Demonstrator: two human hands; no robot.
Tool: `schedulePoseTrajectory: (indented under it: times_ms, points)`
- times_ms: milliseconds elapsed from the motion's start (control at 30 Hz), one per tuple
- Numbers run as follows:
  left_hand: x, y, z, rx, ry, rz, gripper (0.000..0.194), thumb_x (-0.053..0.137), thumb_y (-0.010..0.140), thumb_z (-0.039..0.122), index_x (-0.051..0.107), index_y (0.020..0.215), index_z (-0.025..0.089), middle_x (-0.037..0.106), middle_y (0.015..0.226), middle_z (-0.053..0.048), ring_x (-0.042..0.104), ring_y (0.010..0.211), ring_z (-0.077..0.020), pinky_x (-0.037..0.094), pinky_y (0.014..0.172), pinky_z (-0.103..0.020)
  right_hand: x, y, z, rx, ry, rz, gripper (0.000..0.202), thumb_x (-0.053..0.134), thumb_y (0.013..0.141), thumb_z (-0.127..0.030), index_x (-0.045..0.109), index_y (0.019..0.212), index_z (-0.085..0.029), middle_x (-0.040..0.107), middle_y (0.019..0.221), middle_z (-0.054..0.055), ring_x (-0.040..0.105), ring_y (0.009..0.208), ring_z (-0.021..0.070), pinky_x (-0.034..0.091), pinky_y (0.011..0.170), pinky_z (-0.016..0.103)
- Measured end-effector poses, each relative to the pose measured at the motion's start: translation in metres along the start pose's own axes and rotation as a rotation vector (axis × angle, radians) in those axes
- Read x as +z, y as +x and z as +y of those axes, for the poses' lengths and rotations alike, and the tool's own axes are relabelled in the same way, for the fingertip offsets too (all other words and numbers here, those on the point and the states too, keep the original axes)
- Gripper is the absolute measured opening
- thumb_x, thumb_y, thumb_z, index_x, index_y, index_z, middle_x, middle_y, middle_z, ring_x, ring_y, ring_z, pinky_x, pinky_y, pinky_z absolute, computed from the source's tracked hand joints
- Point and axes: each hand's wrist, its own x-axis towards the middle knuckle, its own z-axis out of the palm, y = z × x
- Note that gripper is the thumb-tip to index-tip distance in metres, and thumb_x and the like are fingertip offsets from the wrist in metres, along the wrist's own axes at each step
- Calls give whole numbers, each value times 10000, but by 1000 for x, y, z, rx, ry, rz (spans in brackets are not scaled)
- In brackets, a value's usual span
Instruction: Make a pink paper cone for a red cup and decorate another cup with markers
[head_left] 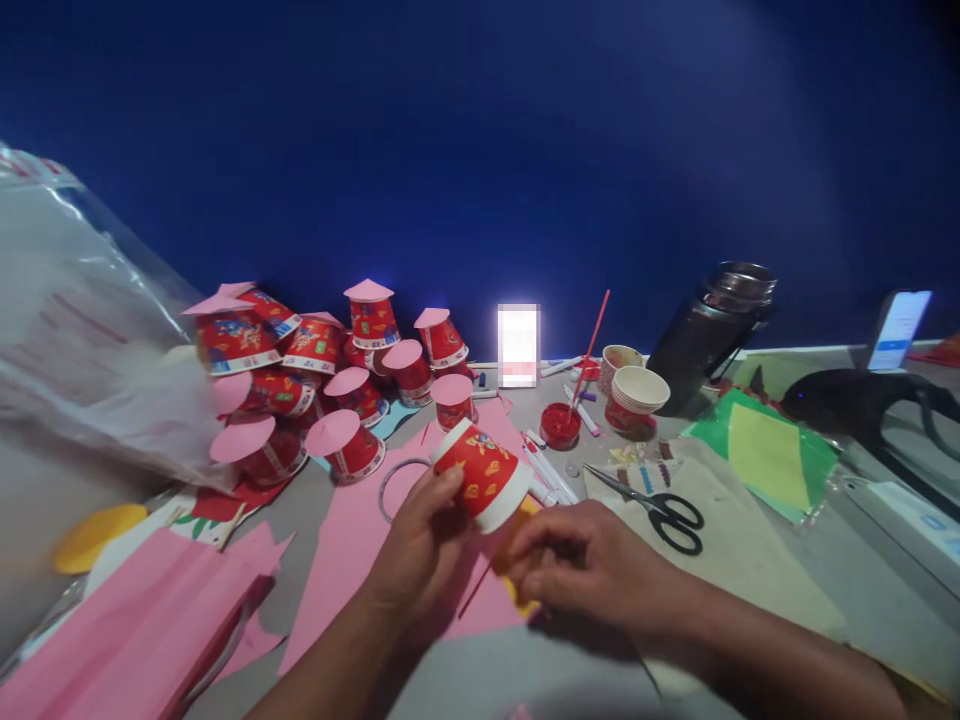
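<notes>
My left hand (431, 525) is closed around a red paper cup (484, 475) with yellow patterns and white bands, held tilted above the pink paper (352, 570). Just right of the cup's lower edge is my right hand (570, 560), its fingers curled and pressed together. Whatever those fingers hold, if anything, is hidden. An orange-yellow piece (525, 595) shows beside and under the right fingers. A thin dark red stick (474, 592) is seen between the two hands, over the pink paper. Behind the left hand, a grey ring (384, 490) lies on the paper.
Several red cups with pink cone tops (349, 445) are piled at the back left. Black scissors (664, 510) lie on a beige cloth (739, 560) to the right. A red pot (560, 427), stacked cups (637, 395) and a black flask (701, 335) stand behind. Pink sheets (142, 620) lie front left.
</notes>
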Motion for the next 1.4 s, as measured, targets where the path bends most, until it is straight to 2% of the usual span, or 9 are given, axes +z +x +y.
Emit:
schedulePoseTrajectory:
  times_ms: [100,167,267,333,533,733,1000,1167,1400]
  points:
    - [-21,6,13,-186,-117,-38,260,749,882,279,710,1101,144,814,1091,-124,784,1008,-301,597,998,-534,-11,-2,8,-132,-239,142,144,708,839,-291,759,760,-183,748,692,29,660,636,154,472,613,257]
    - [-33,7,16,-320,-183,-115,365,757,878,326,694,1192,150,803,1168,-151,762,1124,-359,557,1057,-582,-21,3,18,-121,-226,270,171,687,872,-299,733,751,-187,737,687,23,653,640,155,462,607,258]
    - [-45,8,13,-371,-225,-186,421,758,887,347,674,1248,148,798,1193,-168,754,1164,-366,550,1079,-550,-36,12,36,-74,-120,466,274,617,969,-381,670,772,-198,675,624,-8,571,543,135,408,548,259]
    - [-47,7,12,-360,-219,-172,414,744,897,318,657,1267,156,806,1164,-162,774,1114,-355,566,1052,-562,-43,13,44,-147,-269,506,272,624,972,-362,665,760,-195,682,667,0,600,618,148,421,605,272]
    - [-42,10,18,-269,-141,-29,433,649,946,371,615,1307,135,793,1090,-184,784,997,-360,610,923,-583,-55,9,45,-287,-875,471,205,582,996,-295,731,900,-192,753,820,45,647,734,181,401,691,305]
    - [-47,12,11,-292,-154,-103,511,710,894,457,655,1263,108,768,1143,-194,755,1040,-371,588,965,-559,-62,7,40,-270,-992,580,215,540,1010,-262,726,924,-196,777,865,55,686,776,193,407,715,300]
    - [-60,22,-2,-370,-145,-233,510,732,884,431,667,1236,68,766,1164,-206,745,1060,-367,550,1009,-573,-43,7,30,66,-1354,196,290,687,982,-495,722,965,-208,787,934,85,724,859,255,336,657,312]
    - [-70,23,-12,-398,-139,-262,590,783,866,497,642,1279,99,774,1182,-226,750,1093,-344,566,978,-517,-29,10,33,178,-1401,242,214,656,1005,-417,719,965,-217,795,939,92,753,878,275,359,650,324]
    - [-62,21,-13,-368,-150,-69,434,762,886,358,666,1222,100,786,1084,-185,763,968,-315,562,951,-509,-34,10,41,154,-1293,393,152,657,893,-280,668,758,-211,749,736,92,678,661,235,285,571,310]
